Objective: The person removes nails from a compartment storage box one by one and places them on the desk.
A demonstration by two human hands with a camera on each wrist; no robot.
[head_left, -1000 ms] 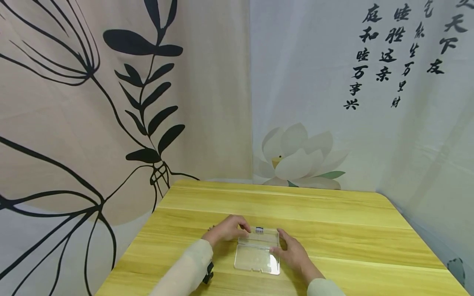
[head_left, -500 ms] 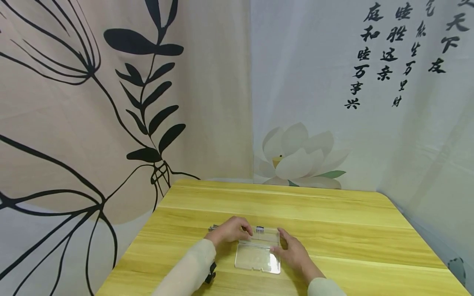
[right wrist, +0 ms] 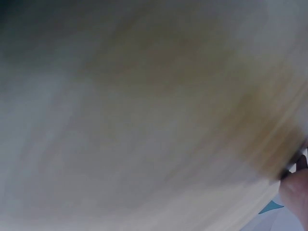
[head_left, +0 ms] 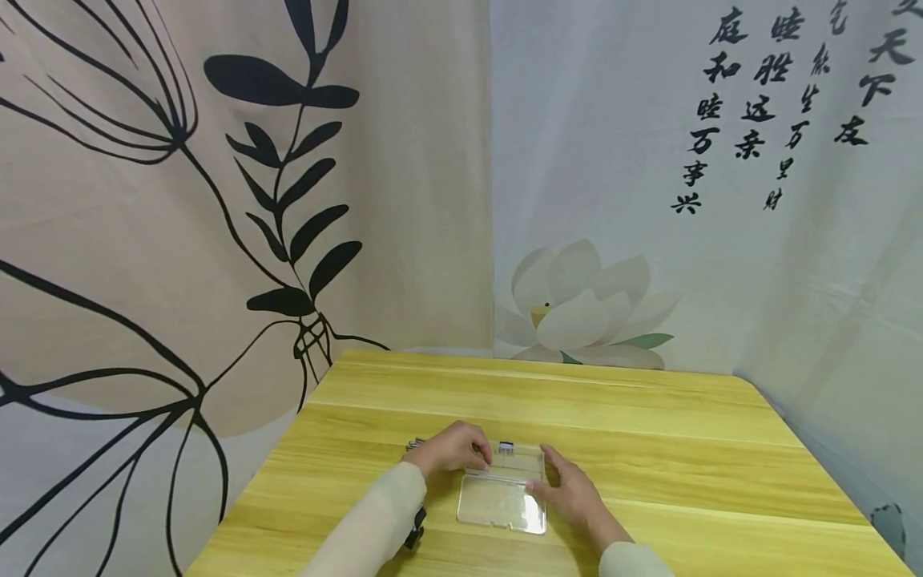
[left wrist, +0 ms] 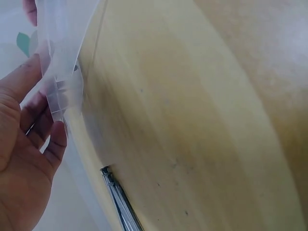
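A clear plastic box (head_left: 501,503) lies on the wooden table with its hinged lid open. Inside, near the far wall, sits a small group of grey metal pieces with dark ends (head_left: 506,448). My right hand (head_left: 570,490) grips the box's right side, thumb near the hinge and fingers at the far corner. My left hand (head_left: 453,445) is over the left end, fingers curled down at the compartment; I cannot tell what they pinch. In the left wrist view, left fingers (left wrist: 57,139) lie against the clear wall. The right wrist view is blurred, with a fingertip (right wrist: 294,190) at its edge.
A bundle of thin metal pieces with flat heads, like nails or screws (left wrist: 120,199), lies on the wooden table (head_left: 671,449) left of the box. A black strap piece (head_left: 415,529) shows under the left sleeve. A printed curtain (head_left: 425,200) hangs behind the table.
My left hand and forearm have shifted slightly right over the box, and more of the metal bundle shows behind the wrist. The right hand keeps its grip.
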